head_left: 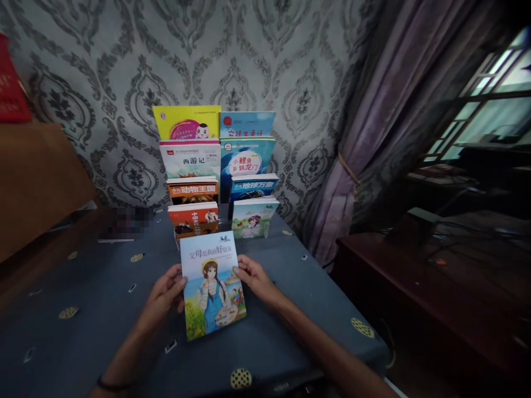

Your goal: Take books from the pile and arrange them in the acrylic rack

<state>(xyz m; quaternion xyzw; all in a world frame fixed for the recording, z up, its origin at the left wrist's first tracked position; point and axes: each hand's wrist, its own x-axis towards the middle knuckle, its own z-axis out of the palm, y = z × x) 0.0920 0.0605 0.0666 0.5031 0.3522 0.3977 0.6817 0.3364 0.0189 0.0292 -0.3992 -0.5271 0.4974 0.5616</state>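
Note:
A paperback book [213, 293] with a light blue cover and a drawn girl in blue dungarees is tilted up toward me above the table. My left hand [166, 290] grips its left edge, thumb on the front cover. On the opposite edge, my right hand [255, 277] pinches it near the upper corner. Just behind it, books are propped in two tiered columns. The left column's front book is orange-red [194, 220], and a pale green book [254, 219] fronts the right column. Further back stand a yellow book [188, 121] and a blue one [248, 122].
A dark blue patterned cloth covers the table [103, 320]. Patterned wallpaper [290, 61] rises behind the books. At the right are a tied purple curtain [348, 149] and a dark red cabinet [415, 287]. A brown cardboard-like panel [37, 182] leans in at the left.

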